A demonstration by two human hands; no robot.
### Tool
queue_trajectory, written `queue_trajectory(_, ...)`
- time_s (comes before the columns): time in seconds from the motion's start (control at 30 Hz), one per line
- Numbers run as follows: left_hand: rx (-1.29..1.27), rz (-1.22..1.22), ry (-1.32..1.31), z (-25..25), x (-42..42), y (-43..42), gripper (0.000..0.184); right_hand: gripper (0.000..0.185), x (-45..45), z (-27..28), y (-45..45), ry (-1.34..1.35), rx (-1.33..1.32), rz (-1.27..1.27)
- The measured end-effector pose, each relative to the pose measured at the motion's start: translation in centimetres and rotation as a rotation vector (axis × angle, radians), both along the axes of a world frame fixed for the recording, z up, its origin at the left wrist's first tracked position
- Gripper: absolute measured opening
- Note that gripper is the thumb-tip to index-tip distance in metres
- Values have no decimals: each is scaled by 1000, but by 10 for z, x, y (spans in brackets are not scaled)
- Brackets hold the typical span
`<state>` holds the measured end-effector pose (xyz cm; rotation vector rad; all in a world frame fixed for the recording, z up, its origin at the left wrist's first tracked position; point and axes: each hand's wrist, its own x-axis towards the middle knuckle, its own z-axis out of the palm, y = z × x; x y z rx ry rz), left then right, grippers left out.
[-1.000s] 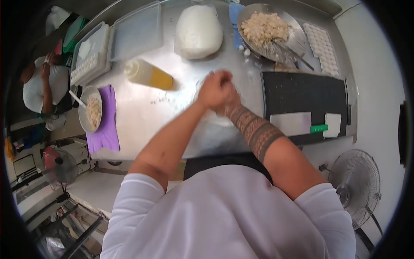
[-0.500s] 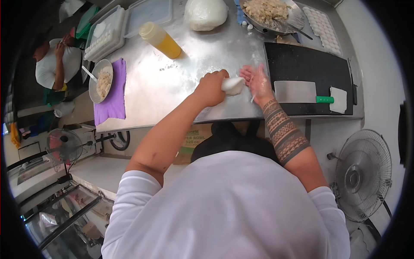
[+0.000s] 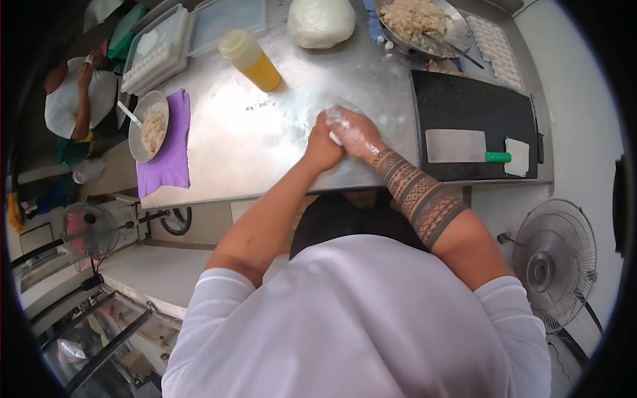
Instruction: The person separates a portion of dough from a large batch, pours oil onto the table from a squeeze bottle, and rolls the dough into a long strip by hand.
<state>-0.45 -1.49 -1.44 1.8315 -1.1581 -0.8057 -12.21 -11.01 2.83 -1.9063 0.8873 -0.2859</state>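
Over the steel table, my left hand (image 3: pixel 323 146) and my right hand (image 3: pixel 357 131) are pressed together. Between them a small bit of white dough (image 3: pixel 336 138) shows; the rest is hidden by my fingers. My left hand is closed around the dough. From the right, my right hand wraps over it, its fingers curled and its skin shiny and whitish. A squeeze bottle of yellow oil (image 3: pixel 251 61) stands beyond my hands, and behind it sits a large plastic-wrapped white dough mass (image 3: pixel 321 23).
A bowl of filling (image 3: pixel 151 126) rests on a purple cloth (image 3: pixel 174 151). On the black board (image 3: pixel 478 99) lies a green-handled cleaver (image 3: pixel 458 146). A big filling bowl (image 3: pixel 424 30), a tray of dough balls (image 3: pixel 494 52) and a plastic box (image 3: pixel 156 50) stand behind. Another person (image 3: pixel 81 93) is at left.
My right hand has moved left from its open pose and closed over the dough beside my left hand. The white dough, in plain sight before, is now mostly covered.
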Motion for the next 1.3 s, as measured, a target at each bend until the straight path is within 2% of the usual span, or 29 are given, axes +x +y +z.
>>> queue_trajectory(0.03,83,8,306,30,5,6,91,65,3,0,1,46,-75,8)
queue_trajectory(0.13,-28,257,917,20,30,11,100,62,7,-15,3,-1,-332,83)
queue_trajectory(0.17,-41,361,769,19,26,7,91,58,8,-12,3,-5,-380,129)
queue_trajectory(0.23,-244,209,-22,38,25,-4,81,61,14,-30,9,-208,-17,68)
queue_trajectory(0.27,-337,125,-417,48,24,-10,76,62,16,-41,10,-192,-47,96)
queue_trajectory(0.3,-499,-18,-453,54,18,-20,57,64,19,-50,11,-177,-77,123)
queue_trajectory(0.4,-505,-541,-391,37,17,-28,46,66,26,-66,7,227,-802,377)
queue_trajectory(0.43,-497,-499,-324,28,14,-29,43,64,25,-63,0,72,-486,310)
queue_trajectory(0.53,-492,-436,-259,19,24,-49,38,63,35,-68,-18,384,-700,412)
queue_trajectory(0.67,-537,-442,-446,23,41,-85,42,62,40,-76,-51,279,-775,328)
queue_trajectory(0.8,-487,-395,-532,20,41,-107,38,60,50,-72,-85,335,-827,358)
queue_trajectory(0.9,-489,-250,-583,20,39,-119,44,59,65,-72,-99,451,-960,430)
queue_trajectory(0.97,-470,-127,-669,20,41,-128,49,56,80,-129,-106,-387,-65,161)
queue_trajectory(1.03,-244,-15,-208,16,53,-147,50,52,80,-115,-97,-457,87,102)
queue_trajectory(1.07,-290,103,-47,21,61,-166,45,50,74,-62,-102,-135,-231,186)
queue_trajectory(1.1,-148,128,67,51,72,-175,42,49,68,-44,-100,-33,-313,131)
queue_trajectory(1.13,-13,0,-12,49,96,-184,45,49,63,-27,-98,75,-388,78)
queue_trajectory(1.2,1,-179,-247,22,108,-181,50,51,46,-28,-89,-152,-37,-282)
queue_trajectory(1.27,-71,-81,-743,-21,82,-154,55,62,13,-79,-96,-650,248,-527)
queue_trajectory(1.3,-105,-32,-987,-33,69,-140,57,65,-3,-76,-89,-685,372,-563)
